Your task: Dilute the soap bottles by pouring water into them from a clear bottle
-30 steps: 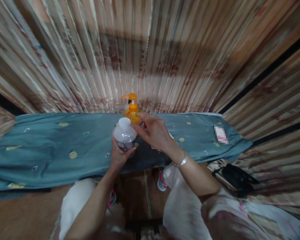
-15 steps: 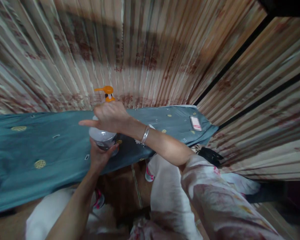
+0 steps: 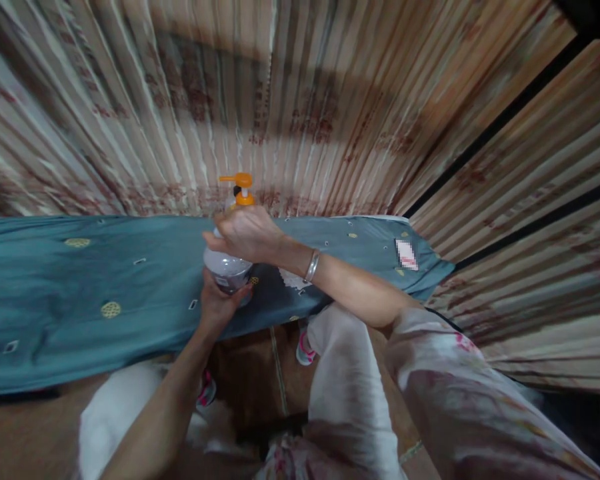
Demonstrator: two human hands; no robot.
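Note:
A rounded, translucent bottle [image 3: 226, 268] stands upright over the teal cloth-covered surface [image 3: 155, 287]. My left hand [image 3: 219, 300] is wrapped round its lower part. My right hand [image 3: 250, 233], with a silver bangle at the wrist, lies over the bottle's top, fingers curled; what is beneath the palm is hidden. Just behind the right hand rises an orange pump head [image 3: 243, 180], its spout pointing left; the hand hides what lies below it.
Pleated curtains [image 3: 300, 133] stand behind and to the right, crossed by dark bars. A white paper-like piece [image 3: 294, 279] lies right of the bottle. A small pinkish-white card [image 3: 407, 255] lies near the right end.
The view has shifted, so the bottle and both hands appear farther right. My right hand's thumb, stretched out left before, is now drawn in closer to the bottle's top.

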